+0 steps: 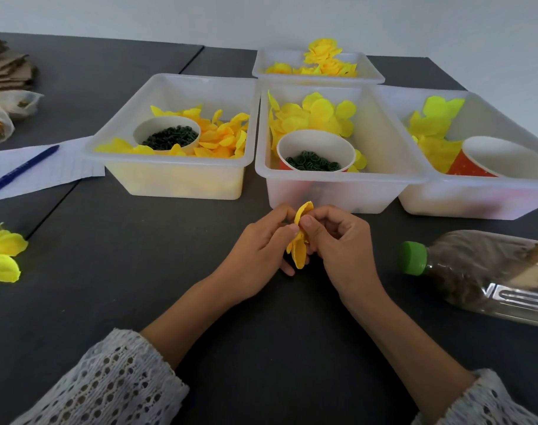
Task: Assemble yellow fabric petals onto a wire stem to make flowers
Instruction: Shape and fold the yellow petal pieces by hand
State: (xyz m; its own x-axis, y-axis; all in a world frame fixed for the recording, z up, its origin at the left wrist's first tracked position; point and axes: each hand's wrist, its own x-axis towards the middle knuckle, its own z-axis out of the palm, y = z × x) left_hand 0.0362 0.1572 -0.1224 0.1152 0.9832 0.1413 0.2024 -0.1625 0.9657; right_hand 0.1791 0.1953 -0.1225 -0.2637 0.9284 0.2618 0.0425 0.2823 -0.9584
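Note:
Both hands meet over the dark table, just in front of the middle bin. My left hand (261, 250) and my right hand (338, 243) pinch a small stack of orange-yellow fabric petals (301, 237) between thumbs and fingertips. The petals stand on edge, one tip pointing up and one down. No wire stem shows between the fingers. Loose yellow petals (316, 115) fill the middle bin (338, 185). Orange-yellow petals (221, 136) lie in the left bin (175, 182).
Paper cups of dark green rings (169, 138) (312, 162) stand in the left and middle bins. A right bin (476, 194) holds petals and an orange cup (503, 159). A plastic bottle (491, 274) lies at right. Finished yellow flowers (2, 256), paper and pen (22, 168) lie left.

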